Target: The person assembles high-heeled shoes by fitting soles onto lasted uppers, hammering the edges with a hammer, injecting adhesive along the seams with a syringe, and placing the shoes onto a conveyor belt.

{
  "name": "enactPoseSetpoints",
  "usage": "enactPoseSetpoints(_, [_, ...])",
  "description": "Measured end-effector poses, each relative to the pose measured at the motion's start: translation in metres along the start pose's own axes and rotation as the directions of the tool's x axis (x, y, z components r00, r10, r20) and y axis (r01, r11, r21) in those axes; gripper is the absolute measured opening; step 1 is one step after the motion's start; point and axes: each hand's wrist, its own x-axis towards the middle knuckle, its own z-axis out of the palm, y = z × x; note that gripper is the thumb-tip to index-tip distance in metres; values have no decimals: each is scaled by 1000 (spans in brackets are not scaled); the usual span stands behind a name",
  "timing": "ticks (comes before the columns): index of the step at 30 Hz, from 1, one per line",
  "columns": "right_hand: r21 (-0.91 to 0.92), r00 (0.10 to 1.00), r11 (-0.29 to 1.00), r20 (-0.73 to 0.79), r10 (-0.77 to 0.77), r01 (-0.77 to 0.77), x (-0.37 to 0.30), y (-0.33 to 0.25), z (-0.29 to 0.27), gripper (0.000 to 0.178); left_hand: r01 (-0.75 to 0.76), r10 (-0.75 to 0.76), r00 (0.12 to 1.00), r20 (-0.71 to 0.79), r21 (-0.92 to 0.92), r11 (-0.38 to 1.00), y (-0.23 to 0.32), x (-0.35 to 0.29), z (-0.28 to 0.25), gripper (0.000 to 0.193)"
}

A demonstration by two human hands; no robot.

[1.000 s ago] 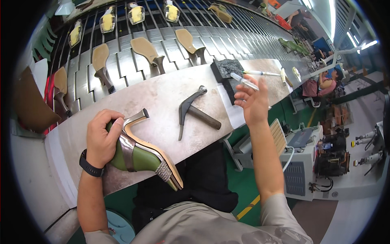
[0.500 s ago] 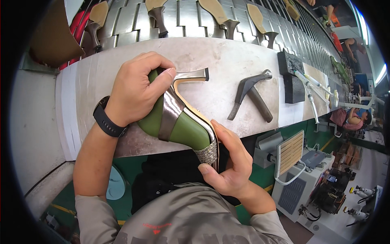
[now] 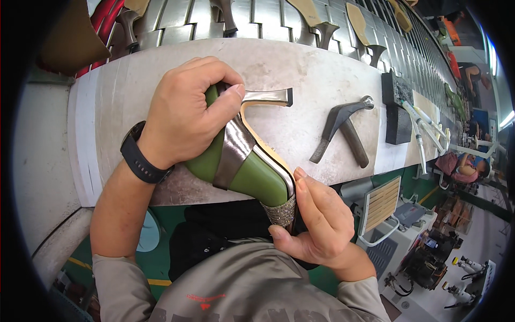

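Observation:
A high-heeled sandal with shiny pewter straps (image 3: 236, 147) sits on a green foot-shaped last (image 3: 263, 180), tilted sole outward, its heel (image 3: 271, 96) pointing right. My left hand (image 3: 193, 115) wraps round the back of the last, thumb beside the base of the heel. At the toe end, my right hand (image 3: 324, 220) has its fingertips pressed together on the sole's edge, with the thumb by the lower end of the glittery toe strap (image 3: 281, 213). A hammer (image 3: 346, 126) with a dark handle lies on the worktable to the right of the shoe.
Beyond the pale worktable (image 3: 268, 61) runs a metal slat conveyor (image 3: 268, 27) bearing several heeled soles (image 3: 324, 32). Black blocks (image 3: 397, 104) and white tubes (image 3: 421, 121) lie at the right. A machine (image 3: 386, 214) stands below right; other people work farther off.
The hammer, blocks and conveyor items appear farther right in the picture. My right hand has moved a little right, its thumb lower beside the toe strap. My left hand keeps its grip.

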Motion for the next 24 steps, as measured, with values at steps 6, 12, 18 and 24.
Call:
enactPoseSetpoints(6, [66,999,997,15,-43,42,8,9,-4,68,2,-3,999,41,35,999,2,0,-5,15])
enactPoseSetpoints(12, [249,998,968,54,-10,-4,23,19,3,81,-11,10,999,32,35,999,0,-2,-5,14])
enactPoseSetpoints(18, [385,977,921,210,-25,-59,37,27,-3,90,34,-35,999,27,13,999,1,-3,-7,15])
enactPoseSetpoints(24, [553,921,790,389,36,-264,57,34,8,97,18,-18,999,28,2,1000,-1,-3,-5,16])
